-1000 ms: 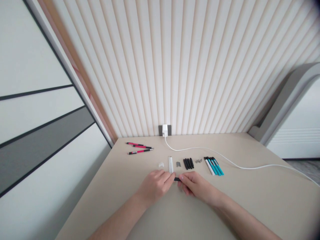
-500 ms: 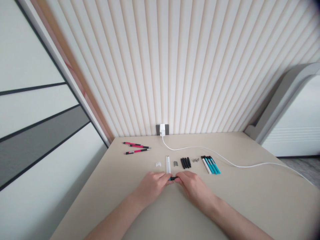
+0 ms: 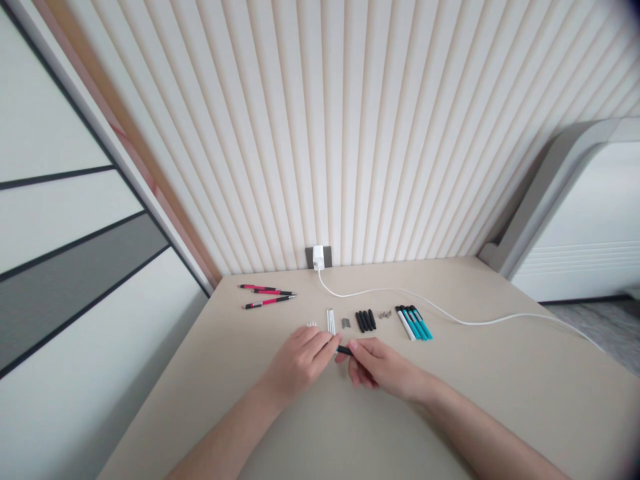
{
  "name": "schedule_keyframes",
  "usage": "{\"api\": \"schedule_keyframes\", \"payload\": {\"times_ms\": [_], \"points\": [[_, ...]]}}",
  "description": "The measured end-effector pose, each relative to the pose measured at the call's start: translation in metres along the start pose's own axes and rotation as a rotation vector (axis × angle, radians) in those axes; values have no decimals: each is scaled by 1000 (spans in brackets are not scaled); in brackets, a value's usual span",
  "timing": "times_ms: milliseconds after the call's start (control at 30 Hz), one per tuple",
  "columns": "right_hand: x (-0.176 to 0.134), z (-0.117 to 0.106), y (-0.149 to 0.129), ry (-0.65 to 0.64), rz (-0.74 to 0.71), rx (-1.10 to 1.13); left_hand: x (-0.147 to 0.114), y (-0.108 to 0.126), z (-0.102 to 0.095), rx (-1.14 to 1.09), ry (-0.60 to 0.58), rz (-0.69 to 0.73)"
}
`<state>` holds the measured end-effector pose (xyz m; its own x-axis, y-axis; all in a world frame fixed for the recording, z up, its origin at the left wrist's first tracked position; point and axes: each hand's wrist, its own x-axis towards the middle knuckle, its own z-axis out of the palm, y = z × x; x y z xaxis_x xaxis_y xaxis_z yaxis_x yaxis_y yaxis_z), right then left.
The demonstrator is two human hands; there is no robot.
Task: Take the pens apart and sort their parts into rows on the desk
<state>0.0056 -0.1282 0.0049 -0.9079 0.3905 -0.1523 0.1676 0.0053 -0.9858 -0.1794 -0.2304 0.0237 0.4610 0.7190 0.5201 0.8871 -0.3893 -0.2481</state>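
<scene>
Between my two hands is a pen [image 3: 344,350] with a black grip, mostly covered by fingers. My left hand [image 3: 303,357] is closed round its left end, palm down. On its right end, my right hand [image 3: 377,365] pinches the black part with thumb and finger, the other fingers curled below. Just beyond my hands lie white refill tubes [image 3: 331,321], small white pieces [image 3: 312,325] partly hidden by my left hand, small grey springs [image 3: 345,323], several black grips [image 3: 365,321] and small metal tips [image 3: 385,314]. Farther right sit teal pen barrels [image 3: 419,323] and a white one [image 3: 405,325].
Three pink-and-black pens [image 3: 270,302] lie at the table's back left. A white charger [image 3: 319,257] is plugged in at the ribbed wall, and its cable [image 3: 450,321] runs across the table [image 3: 240,413] to the right edge.
My right hand has turned, its fingers now curled below the pen, and more of the black grip shows. My left hand has rolled further over its end. The view has shifted slightly.
</scene>
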Motion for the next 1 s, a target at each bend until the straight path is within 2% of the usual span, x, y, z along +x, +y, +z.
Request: {"api": "schedule_keyframes", "payload": {"times_ms": [100,300,467,733,900,1000], "points": [[-2,-2,0,-55,76,-27,0,1,1,30,-19,57],[-2,-1,3,157,-129,-559,-3,4,7,39,-77,74],[-6,2,3,204,-165,-760,-7,6,8,16,-90,46],[-8,4,3,226,-241,-948,-11,8,11,-319,-176,-158],[-10,0,1,202,-444,-1121,-5,6,2,-598,-255,-230],[-10,-2,-3,217,-517,-1185,-5,4,1,-587,-231,-238]]}}
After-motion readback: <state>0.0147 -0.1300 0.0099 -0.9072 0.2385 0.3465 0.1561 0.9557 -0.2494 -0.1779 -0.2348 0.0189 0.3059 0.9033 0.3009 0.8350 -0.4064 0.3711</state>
